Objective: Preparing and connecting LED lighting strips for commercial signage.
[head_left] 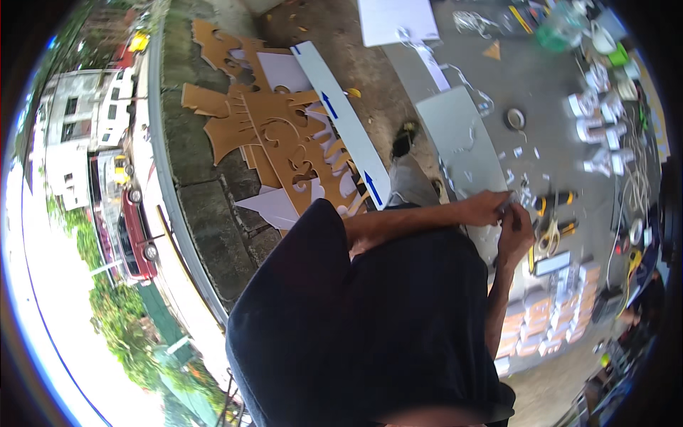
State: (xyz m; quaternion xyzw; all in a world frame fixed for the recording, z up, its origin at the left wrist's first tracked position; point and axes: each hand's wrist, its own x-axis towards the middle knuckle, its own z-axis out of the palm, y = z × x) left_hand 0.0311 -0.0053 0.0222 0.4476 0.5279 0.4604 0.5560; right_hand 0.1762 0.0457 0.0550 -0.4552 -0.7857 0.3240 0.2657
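Observation:
My left hand [485, 208] and my right hand [516, 231] meet over the near edge of the grey work table [455, 60]. Both have their fingers pinched together around something small and pale, too small to make out. Beneath and beyond them lies a long pale grey sheet [462, 132]. Small white scraps [525, 192] are scattered just right of the fingers. Close to my right hand are yellow-handled scissors [549, 238], a yellow-and-black hand tool [557, 201] and a white rectangular piece [553, 263].
A roll of tape [515, 119] sits farther up the table. White shaped pieces [597, 132] and rows of pale block shapes [548, 313] stand at the right. Brown cut-out boards [263, 132] and a white strip with blue arrows [341, 124] lie to the left. A clear green bottle [558, 32] stands far right.

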